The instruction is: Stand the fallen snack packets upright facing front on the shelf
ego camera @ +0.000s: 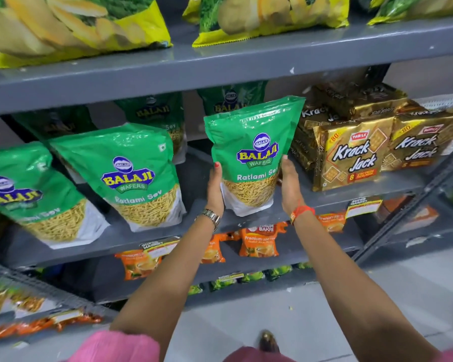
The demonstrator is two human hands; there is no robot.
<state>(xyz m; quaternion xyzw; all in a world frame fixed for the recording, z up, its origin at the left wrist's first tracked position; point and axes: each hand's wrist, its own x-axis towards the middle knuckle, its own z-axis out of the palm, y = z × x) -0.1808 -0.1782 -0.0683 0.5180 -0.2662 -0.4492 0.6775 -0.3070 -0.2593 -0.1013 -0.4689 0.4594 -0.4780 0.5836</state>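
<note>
A green Balaji Ratlami Sev packet [254, 152] stands upright with its front towards me on the grey middle shelf [246, 220]. My left hand [215, 190] presses its left side and my right hand [289, 186] presses its right side. Two more green sev packets, one in the middle [126, 173] and one at the far left [29, 194], stand to the left and face front, leaning a little. Further green packets [157, 113] stand behind them in shadow.
Gold Krack Jack biscuit packs [351, 155] are stacked right beside the held packet. Yellow-green chip bags [71, 24] fill the shelf above. Orange tea packets [259, 241] sit on the shelf below. A side rack [429, 205] joins at the right.
</note>
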